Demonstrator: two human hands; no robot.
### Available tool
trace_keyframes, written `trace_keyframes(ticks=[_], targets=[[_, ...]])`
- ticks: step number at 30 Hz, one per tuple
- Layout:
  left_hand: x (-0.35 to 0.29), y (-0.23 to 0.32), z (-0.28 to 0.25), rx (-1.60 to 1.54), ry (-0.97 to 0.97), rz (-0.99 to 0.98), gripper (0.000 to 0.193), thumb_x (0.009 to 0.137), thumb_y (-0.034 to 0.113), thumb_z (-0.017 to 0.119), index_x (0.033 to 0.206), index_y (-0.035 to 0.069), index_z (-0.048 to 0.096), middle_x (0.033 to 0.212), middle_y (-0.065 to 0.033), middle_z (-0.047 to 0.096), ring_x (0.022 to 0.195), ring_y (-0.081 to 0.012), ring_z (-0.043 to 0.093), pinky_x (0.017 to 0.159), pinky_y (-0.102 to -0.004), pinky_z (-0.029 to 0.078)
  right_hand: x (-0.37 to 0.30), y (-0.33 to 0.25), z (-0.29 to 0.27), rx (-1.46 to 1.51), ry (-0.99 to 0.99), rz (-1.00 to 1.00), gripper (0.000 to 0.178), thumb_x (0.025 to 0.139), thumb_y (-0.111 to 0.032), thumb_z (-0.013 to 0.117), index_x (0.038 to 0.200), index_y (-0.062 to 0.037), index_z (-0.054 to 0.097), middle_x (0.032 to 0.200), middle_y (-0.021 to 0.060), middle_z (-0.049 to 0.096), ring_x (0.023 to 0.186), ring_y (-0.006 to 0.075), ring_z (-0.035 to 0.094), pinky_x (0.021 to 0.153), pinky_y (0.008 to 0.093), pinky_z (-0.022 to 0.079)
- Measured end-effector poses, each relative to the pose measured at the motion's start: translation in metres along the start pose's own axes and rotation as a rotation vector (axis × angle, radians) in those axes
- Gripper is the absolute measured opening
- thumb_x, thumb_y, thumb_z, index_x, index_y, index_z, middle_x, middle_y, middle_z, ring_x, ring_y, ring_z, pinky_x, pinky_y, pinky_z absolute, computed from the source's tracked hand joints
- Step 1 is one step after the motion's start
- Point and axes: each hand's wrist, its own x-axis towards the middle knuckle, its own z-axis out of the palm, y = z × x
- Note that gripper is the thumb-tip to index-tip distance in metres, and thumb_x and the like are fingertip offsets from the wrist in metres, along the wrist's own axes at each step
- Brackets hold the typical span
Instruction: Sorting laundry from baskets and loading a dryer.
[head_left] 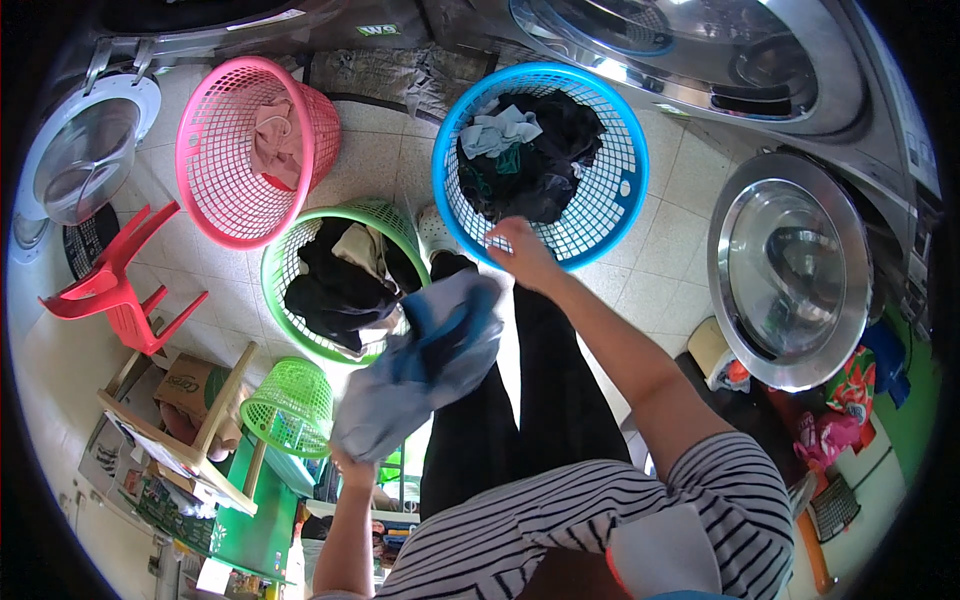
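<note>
My left hand (354, 468) is closed on the lower end of a grey and blue garment (425, 360), which is blurred by motion and spread in front of my legs. Its exact kind I cannot make out. My right hand (524, 256) holds nothing, its fingers apart, at the near rim of a blue laundry basket (627, 185). Inside that basket lie dark clothes (545, 150) with a light grey-blue cloth (500, 132) on top. Beside the garment, a green basket (275, 290) contains black and beige clothes (345, 285).
A pink basket (205, 150) with pale pink cloth stands at the far left. A small green basket (292, 405) and a red plastic chair (125, 285) are on the left. Round machine doors hang open at left (90, 150) and right (790, 270).
</note>
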Motion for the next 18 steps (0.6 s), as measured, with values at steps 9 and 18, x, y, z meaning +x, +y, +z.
trace_keyframes(ticks=[9, 18], targets=[[0.101, -0.02, 0.083, 0.752, 0.021, 0.225, 0.067, 0.079, 0.018, 0.065, 0.135, 0.002, 0.032, 0.139, -0.0263, 0.027, 0.129, -0.042, 0.029, 0.104, -0.052, 0.029, 0.12, 0.188, 0.069, -0.243, 0.144, 0.505, 0.034, 0.088, -0.036, 0.051, 0.098, -0.0077, 0.066, 0.106, 0.0165, 0.062, 0.095, 0.0316, 0.061, 0.08, 0.0453, 0.047], [0.14, 0.067, 0.202, -0.926, -0.559, -0.763, 0.07, 0.092, 0.058, 0.039, 0.144, 0.015, 0.02, 0.14, -0.0126, 0.036, 0.121, -0.0339, 0.044, 0.095, -0.0486, 0.042, -0.079, -0.142, -0.022, 0.487, -0.148, -0.003, 0.012, 0.084, -0.011, 0.058, 0.074, -0.0047, 0.062, 0.07, 0.01, 0.049, 0.067, 0.026, 0.055, 0.059, 0.0349, 0.043]])
